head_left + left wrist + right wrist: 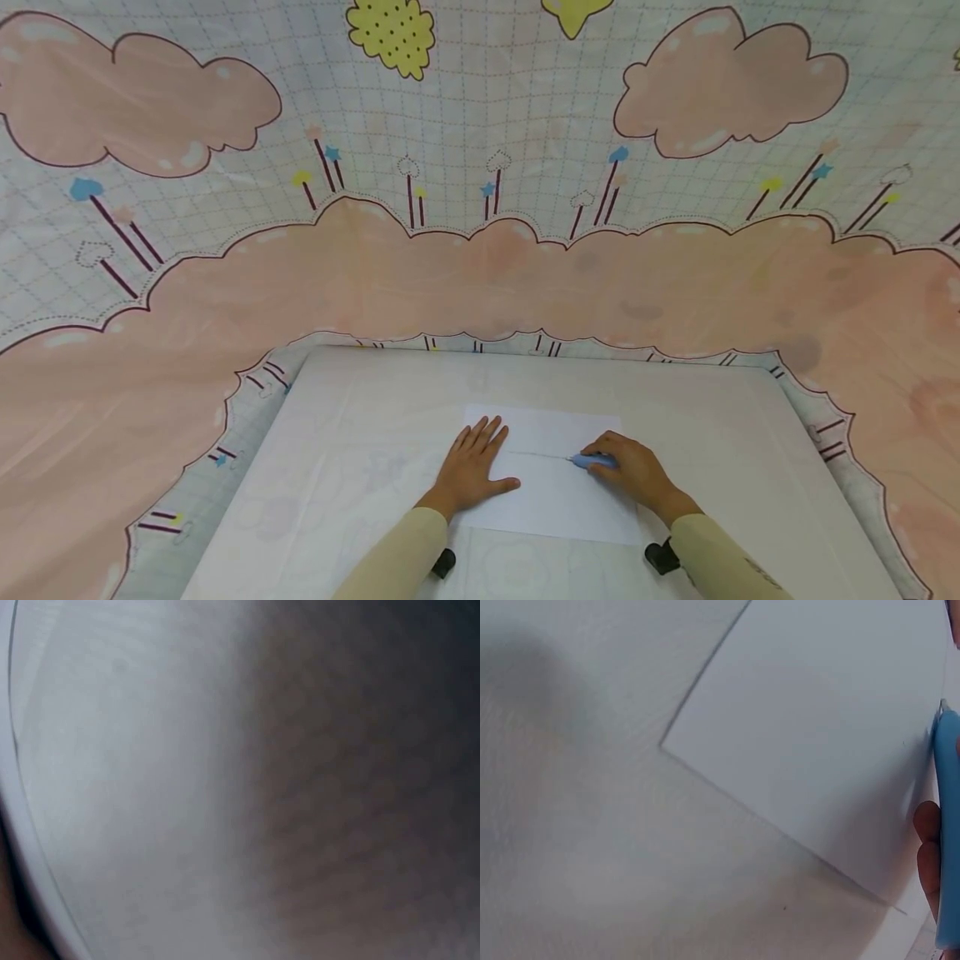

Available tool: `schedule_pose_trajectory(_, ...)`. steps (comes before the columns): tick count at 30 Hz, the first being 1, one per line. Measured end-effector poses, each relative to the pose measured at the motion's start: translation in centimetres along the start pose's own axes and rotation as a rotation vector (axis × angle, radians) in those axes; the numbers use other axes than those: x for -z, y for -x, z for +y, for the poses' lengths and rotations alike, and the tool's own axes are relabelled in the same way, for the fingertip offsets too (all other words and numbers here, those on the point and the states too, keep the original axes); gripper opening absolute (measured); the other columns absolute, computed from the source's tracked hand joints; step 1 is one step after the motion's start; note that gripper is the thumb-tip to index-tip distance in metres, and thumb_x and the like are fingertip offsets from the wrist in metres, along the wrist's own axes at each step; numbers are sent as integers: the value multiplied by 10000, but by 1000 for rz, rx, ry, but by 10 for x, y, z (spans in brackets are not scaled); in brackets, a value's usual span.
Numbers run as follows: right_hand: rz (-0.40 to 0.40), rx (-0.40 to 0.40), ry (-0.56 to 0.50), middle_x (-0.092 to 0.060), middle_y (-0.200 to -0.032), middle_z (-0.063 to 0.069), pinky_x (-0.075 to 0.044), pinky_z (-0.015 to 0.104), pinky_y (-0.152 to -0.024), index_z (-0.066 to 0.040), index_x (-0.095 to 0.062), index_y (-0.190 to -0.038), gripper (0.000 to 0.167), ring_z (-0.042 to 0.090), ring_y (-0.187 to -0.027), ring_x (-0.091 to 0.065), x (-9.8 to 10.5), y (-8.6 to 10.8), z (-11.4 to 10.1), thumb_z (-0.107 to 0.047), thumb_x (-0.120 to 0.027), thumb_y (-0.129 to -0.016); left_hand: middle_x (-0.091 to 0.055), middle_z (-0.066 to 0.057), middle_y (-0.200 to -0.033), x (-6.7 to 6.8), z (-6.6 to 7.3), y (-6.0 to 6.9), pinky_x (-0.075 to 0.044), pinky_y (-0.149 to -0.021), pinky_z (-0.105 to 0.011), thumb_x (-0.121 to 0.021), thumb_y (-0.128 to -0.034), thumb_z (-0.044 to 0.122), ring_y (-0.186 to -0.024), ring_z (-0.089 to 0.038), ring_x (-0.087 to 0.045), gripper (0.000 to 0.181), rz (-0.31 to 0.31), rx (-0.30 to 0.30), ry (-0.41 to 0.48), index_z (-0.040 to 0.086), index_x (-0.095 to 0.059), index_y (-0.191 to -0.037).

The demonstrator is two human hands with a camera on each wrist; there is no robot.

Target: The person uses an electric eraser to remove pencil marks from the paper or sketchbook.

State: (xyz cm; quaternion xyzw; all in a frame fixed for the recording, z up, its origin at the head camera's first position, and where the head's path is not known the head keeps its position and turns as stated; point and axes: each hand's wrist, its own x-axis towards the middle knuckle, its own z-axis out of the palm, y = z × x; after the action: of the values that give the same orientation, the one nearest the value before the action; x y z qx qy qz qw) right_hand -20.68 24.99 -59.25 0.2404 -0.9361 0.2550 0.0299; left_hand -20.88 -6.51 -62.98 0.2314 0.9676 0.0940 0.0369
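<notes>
A white sheet of paper [555, 508] lies flat on the white table, with a thin dark line running across its upper half. My left hand [468, 471] rests flat on the sheet's left side, fingers spread and thumb out to the right. On the right side, my right hand [633, 471] grips a blue craft knife [592, 460] with a thick body and small metal tip. That tip touches the paper at the line's right end and points left. In the right wrist view, the knife [949, 825] shows at the right edge with fingertips [928, 859] against it. The left wrist view is mostly blurred.
The white tabletop [360, 417] spreads around the sheet. Dark wrist-worn pieces [662, 557] sit below both forearms. Behind and beside the table hangs a patterned cloth [525, 275] with pink clouds.
</notes>
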Motion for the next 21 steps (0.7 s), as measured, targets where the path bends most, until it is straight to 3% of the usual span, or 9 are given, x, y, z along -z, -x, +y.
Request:
schedule_pose_trajectory(15, 22, -5, 16, -639, -957, -138, -568, 306, -781, -216, -754, -996, 185, 63, -854, -621, 5, 7, 6, -191, -801, -819, -150, -20, -1658, 6, 5, 5, -153, -1222, -488, -415, -874, 774, -1529, -239, -115, 946, 21, -6, 25, 174, -224, -1581)
schedule_pose_trajectory(21, 47, 22, 8, -647, -953, -135, -568, 296, -769, -222, -760, -993, 193, 61, -846, -625, 2, 9, 9, -189, -809, -809, -120, 5, -1662, 2, 4, 5, -134, -1231, -465, -368, -872, 798, -1533, -214, -87, 951, 10, 6, 9, 195, -194, -1588)
